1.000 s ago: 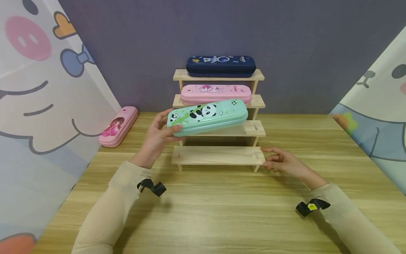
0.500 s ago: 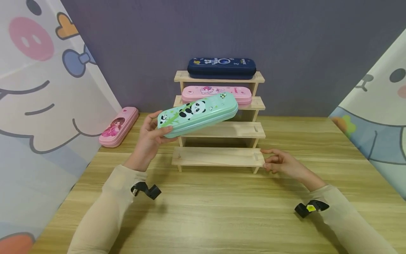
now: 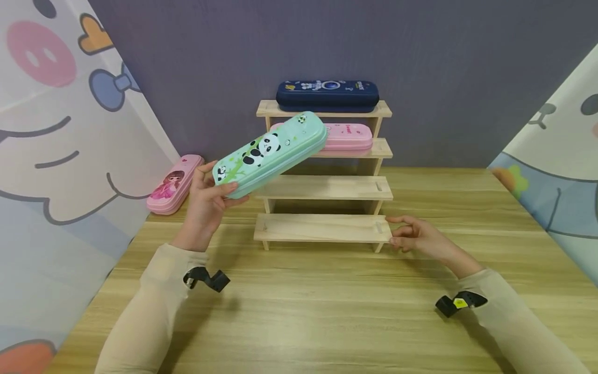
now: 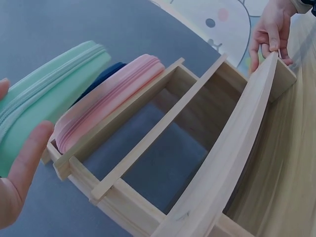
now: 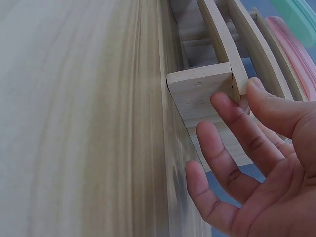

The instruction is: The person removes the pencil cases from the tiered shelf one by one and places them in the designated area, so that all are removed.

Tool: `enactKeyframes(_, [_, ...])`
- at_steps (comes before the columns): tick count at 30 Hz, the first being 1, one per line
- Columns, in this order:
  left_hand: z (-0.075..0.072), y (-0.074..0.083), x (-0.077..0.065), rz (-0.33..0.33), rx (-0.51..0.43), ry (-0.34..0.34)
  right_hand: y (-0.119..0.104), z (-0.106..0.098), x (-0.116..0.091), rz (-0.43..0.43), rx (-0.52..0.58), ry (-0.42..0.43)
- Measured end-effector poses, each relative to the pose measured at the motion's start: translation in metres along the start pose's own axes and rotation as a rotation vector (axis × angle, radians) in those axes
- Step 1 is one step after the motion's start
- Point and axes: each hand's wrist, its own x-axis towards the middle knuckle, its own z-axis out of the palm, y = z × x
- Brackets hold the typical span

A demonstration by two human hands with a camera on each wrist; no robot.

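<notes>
My left hand [image 3: 207, 200] grips the left end of a mint-green pencil case [image 3: 271, 153] with panda pictures. It is held tilted in the air, its right end raised, partly covering a pink rabbit pencil case [image 3: 350, 136] on the second tier of a wooden step rack [image 3: 322, 228]. In the left wrist view the mint-green case [image 4: 54, 89] fills the left side. My right hand [image 3: 422, 240] pinches the right end of the rack's lowest step; the right wrist view has the thumb and index finger at the plank's corner [image 5: 239, 84].
A navy space-themed pencil case [image 3: 328, 96] lies on the rack's top tier. Another pink pencil case [image 3: 175, 184], with a doll picture, lies on the wooden table [image 3: 317, 311] at the left against a cartoon-printed panel [image 3: 93, 156]. A grey wall stands behind the rack.
My left hand has moved left with the mint-green pencil case, whose right end has swung up and away from the third tier. The right hand stays at the lowest step.
</notes>
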Motion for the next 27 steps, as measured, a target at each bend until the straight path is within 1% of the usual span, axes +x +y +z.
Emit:
enactKeyframes(8, [-0.004, 0.003, 0.0, 0.072, -0.089, 0.084, 0.0, 0.001, -0.001, -0.011, 0.033, 0.007])
enactKeyframes(14, [-0.005, 0.003, 0.001, 0.133, -0.135, 0.14, 0.0, 0.002, -0.001, -0.008, 0.057, 0.009])
enactKeyframes(18, [-0.006, 0.005, 0.003, 0.174, -0.163, 0.192, 0.001, 0.001, 0.0, -0.005, 0.065, 0.011])
enactKeyframes(23, [-0.01, 0.006, 0.005, 0.21, -0.148, 0.253, 0.0, 0.0, 0.001, 0.004, 0.065, 0.005])
enactKeyframes(27, [-0.014, 0.006, 0.007, 0.223, -0.144, 0.283, 0.0, 0.0, 0.002, 0.014, 0.069, 0.005])
